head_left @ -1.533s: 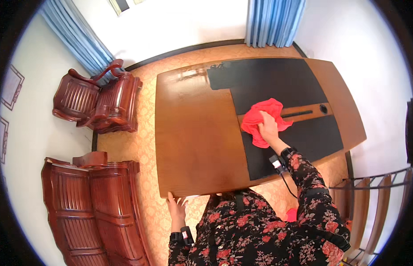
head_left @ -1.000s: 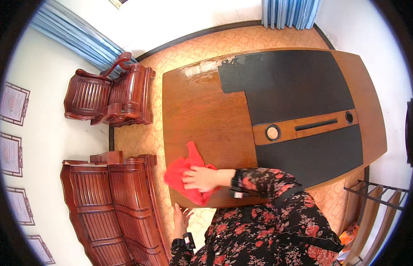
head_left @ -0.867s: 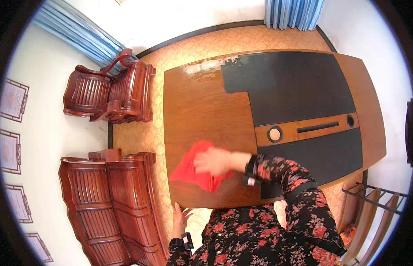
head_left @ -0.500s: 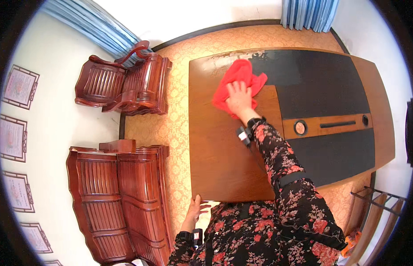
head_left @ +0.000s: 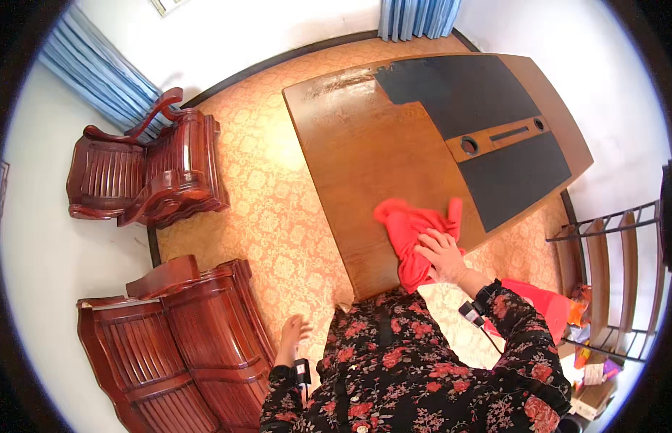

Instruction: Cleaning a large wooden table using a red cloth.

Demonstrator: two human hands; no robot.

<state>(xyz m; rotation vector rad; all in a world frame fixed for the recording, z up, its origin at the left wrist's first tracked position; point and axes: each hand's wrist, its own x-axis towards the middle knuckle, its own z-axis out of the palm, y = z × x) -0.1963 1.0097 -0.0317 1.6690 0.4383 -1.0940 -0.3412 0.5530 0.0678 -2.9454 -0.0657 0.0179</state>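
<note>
Holding red cloth point(head_left: 407, 234), right hand point(head_left: 443, 258); left hand point(head_left: 295, 332) loosely spread; red tub point(head_left: 549, 309) perhaps, contents unclear.

White walls point(head_left: 278, 27), blue curtains point(head_left: 420, 18), patterned orange floor point(head_left: 260, 180), glossy wooden armchair point(head_left: 168, 160)

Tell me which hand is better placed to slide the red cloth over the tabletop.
Likely the right hand: it rests on the red cloth, while the left hand looks empty and is apart from the table.
</note>
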